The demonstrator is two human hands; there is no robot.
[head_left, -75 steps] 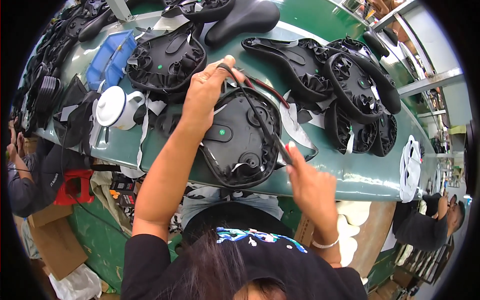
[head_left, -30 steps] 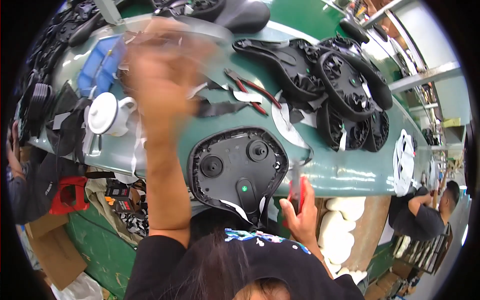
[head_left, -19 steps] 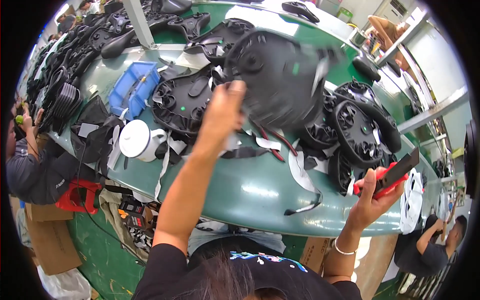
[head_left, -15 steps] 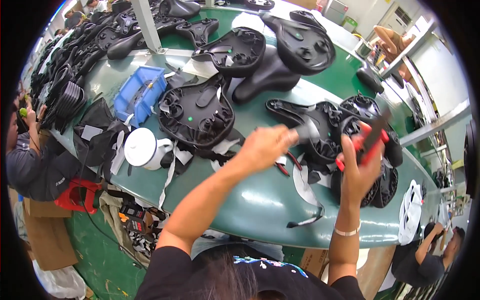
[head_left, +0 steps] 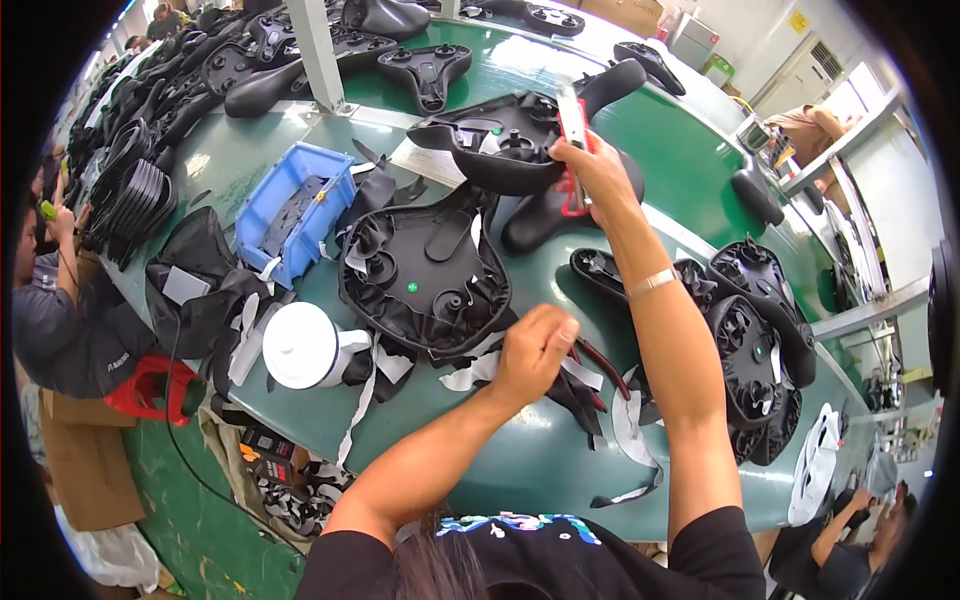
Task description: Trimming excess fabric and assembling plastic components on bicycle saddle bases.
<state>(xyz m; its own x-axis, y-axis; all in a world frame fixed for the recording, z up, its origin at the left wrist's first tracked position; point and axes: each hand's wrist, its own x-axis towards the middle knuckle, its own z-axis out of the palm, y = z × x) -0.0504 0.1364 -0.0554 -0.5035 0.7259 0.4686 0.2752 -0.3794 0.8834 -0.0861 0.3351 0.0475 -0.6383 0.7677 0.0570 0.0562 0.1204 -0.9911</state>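
Observation:
My right hand is closed round a red-and-silver hand tool. Its exact kind does not show. The tool is upright at the edge of an upturned black bicycle saddle; I cannot tell if they touch. My left hand is closed low over the table, thumb pressed to curled fingers; what they hold, if anything, is hidden. Just beyond it lies a larger upturned saddle with gathered cover edges. Red-handled pliers and a pale curved strip lie right of my left hand.
A white lidded mug and a blue bin of dark pieces stand at left. Several saddles are stacked beyond my right forearm. A metal post rises at the back. Co-workers are at left and right.
My right hand has moved far and left with the red tool, reaching the back saddles. My left hand has dropped nearer; the pale blurred thing at its fingers no longer shows. The view has shifted slightly.

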